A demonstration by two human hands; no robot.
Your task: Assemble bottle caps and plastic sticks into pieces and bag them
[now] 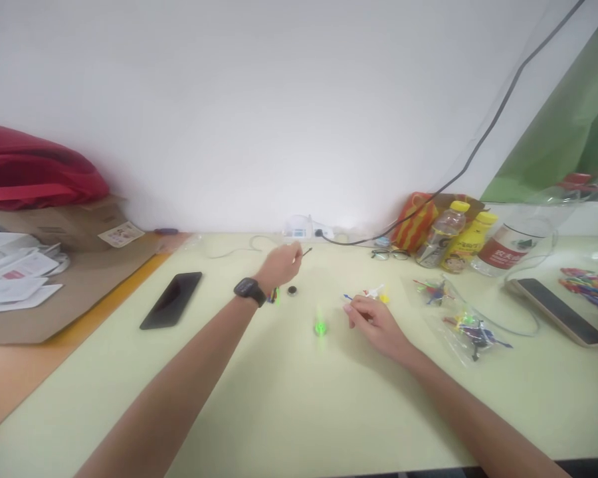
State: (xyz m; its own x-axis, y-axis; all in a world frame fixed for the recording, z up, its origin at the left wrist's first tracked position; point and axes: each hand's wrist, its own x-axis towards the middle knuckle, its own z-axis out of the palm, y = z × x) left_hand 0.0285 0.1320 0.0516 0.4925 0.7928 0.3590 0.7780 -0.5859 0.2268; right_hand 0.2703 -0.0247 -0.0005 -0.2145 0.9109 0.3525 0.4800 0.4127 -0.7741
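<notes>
My left hand, with a black watch on its wrist, is closed over the back of the table; a thin dark stick pokes out of its fingers. Closed in a pinch, my right hand has a small blue arrow-tipped stick at its fingertips. Between the hands stands a bright green translucent piece. Beyond my right hand lie small white pieces and a yellow piece. A small black disc and colourful sticks, partly hidden, are near my left wrist.
A black phone lies left. At right are clear bags of coloured pieces, another phone and several bottles. Glasses and a power strip lie along the wall. Cardboard covers the left side.
</notes>
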